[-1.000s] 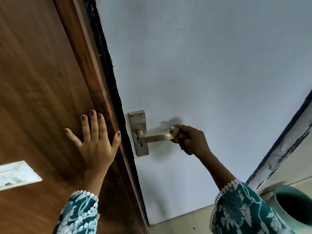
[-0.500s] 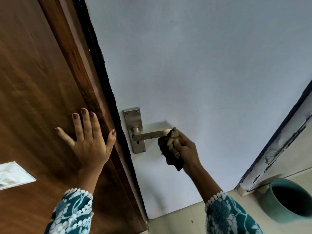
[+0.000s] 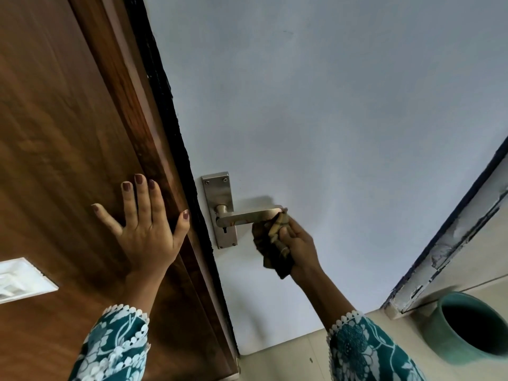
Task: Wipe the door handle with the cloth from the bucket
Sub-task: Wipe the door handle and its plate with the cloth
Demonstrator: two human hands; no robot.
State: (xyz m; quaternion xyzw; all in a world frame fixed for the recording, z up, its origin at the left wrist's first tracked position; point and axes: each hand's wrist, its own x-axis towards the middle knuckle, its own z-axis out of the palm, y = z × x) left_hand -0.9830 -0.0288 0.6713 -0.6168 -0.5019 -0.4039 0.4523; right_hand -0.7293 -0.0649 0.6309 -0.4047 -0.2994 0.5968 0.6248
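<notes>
A metal lever door handle [image 3: 247, 216] sticks out to the right from its steel backplate [image 3: 220, 193] on the pale grey door [image 3: 330, 119]. My right hand [image 3: 298, 244] is shut on a dark, bunched cloth [image 3: 270, 250]. The cloth touches the free end of the lever and hangs just below it. My left hand [image 3: 145, 229] lies flat with fingers spread on the brown wooden panel [image 3: 55, 133] beside the door frame. The teal bucket [image 3: 470, 328] stands on the floor at the lower right.
A dark strip [image 3: 170, 119] runs along the door edge between the wood and the grey door. A white switch plate [image 3: 22, 280] sits on the wood at the far left. A chipped white frame [image 3: 453, 243] rises at the right. Beige floor tiles [image 3: 288, 358] lie below.
My right hand has slid off the end of the lever and dropped slightly below it, so the dark cloth now shows. The left hand stays pressed on the wood.
</notes>
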